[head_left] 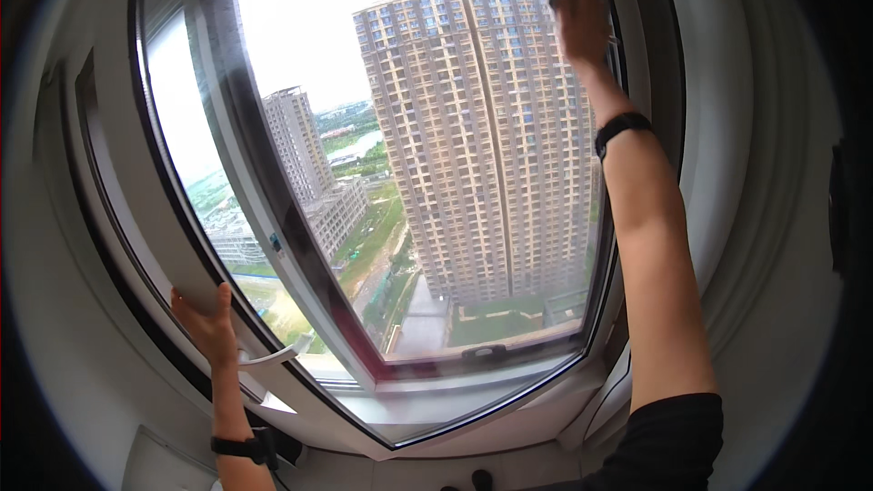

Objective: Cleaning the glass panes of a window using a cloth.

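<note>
Tall beige apartment towers (482, 127) are standing beyond the glass, just below and left of the raised grip. A smaller grey tower (296, 136) and green fields (373, 227) are lying farther left, above the lower grip.

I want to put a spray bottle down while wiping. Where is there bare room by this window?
The bare sill along the bottom of the frame, between the left hand and the right arm, is free. It is crowded at lower left, where the left hand grips the open sash by the handle. The right hand works the glass at top right.
</note>
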Tool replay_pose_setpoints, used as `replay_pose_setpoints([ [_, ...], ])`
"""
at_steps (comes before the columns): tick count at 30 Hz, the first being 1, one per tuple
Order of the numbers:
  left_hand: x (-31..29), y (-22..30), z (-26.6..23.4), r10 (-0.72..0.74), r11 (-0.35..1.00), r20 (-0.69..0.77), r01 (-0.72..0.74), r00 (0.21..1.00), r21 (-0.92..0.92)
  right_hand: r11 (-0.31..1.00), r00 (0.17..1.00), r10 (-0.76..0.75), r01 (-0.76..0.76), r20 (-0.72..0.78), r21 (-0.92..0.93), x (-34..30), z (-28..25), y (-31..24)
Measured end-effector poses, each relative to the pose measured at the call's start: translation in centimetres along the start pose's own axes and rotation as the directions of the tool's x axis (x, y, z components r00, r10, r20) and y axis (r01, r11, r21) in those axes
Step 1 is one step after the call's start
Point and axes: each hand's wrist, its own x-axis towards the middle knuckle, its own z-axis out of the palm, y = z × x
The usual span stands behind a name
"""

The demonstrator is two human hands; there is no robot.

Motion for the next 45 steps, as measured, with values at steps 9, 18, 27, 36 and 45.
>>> replay_pose_setpoints([
  [9, 0.1, -0.4, -0.6, 0.060, 0.993, 0.041, -0.064, 0.997, 0.100, 0.989, 0.993, 0.062, -0.048, 0.102, -0.137, -2.0, -2.6, 6.2],
  [18, 0.1, -0.5, 1.0, 0.141, 0.981, -0.079, -0.129, 0.987, 0.143, 0.964, 0.998, 0.056, -0.056, -0.006, -0.259, 0.0, 1.3, -0.6],
  [27, -0.2, 0.2, 0.9, 0.107, 0.989, -0.048, -0.102, 0.993, 0.106, 0.989, 0.987, -0.146, 0.143, -0.067, -0.045, 4.0, 5.2, -22.7],
  [36, -0.1, 1.4, -0.4, 0.079, 0.995, -0.076, -0.084, 0.994, -0.055, 0.974, 0.969, -0.223, 0.226, 0.102, -0.025, 4.4, 8.8, -41.3],
  [45, 0.2, 1.3, -0.4, -0.006, 0.994, -0.021, 0.004, 1.000, -0.114, 0.901, 0.934, -0.335, 0.279, 0.125, 0.333, 3.6, 7.9, -49.8],
])
